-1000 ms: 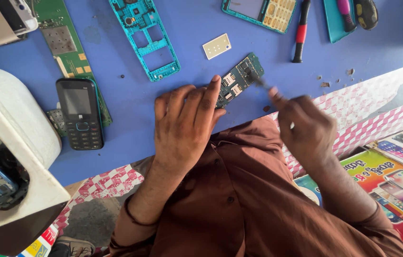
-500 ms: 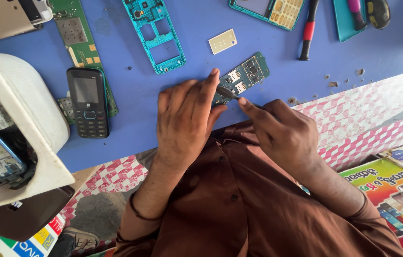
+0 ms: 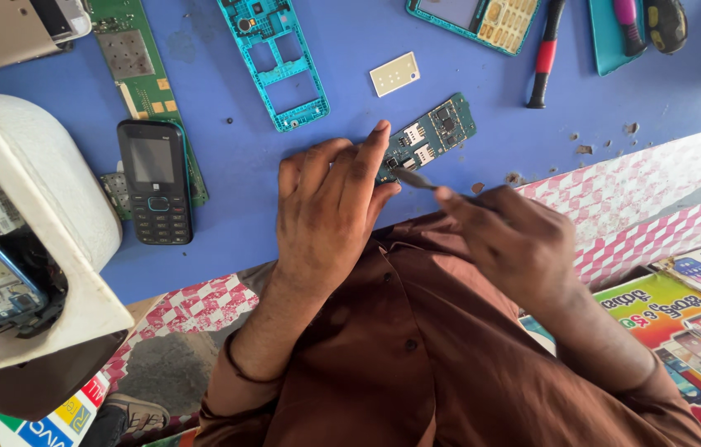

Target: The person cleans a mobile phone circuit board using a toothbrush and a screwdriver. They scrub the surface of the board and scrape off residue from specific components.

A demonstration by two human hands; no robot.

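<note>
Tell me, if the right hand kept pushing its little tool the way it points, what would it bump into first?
Probably the green circuit board. The right hand aims its tool up-left, and the tip seems already at the board's near end, beside the left hand.

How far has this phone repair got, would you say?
The phone is already apart: its teal frame and keypad cover lie on the blue table. In hand: the left hand steadies the circuit board while the right hand works a thin tool on it. Reassembly looks not yet begun.
</note>
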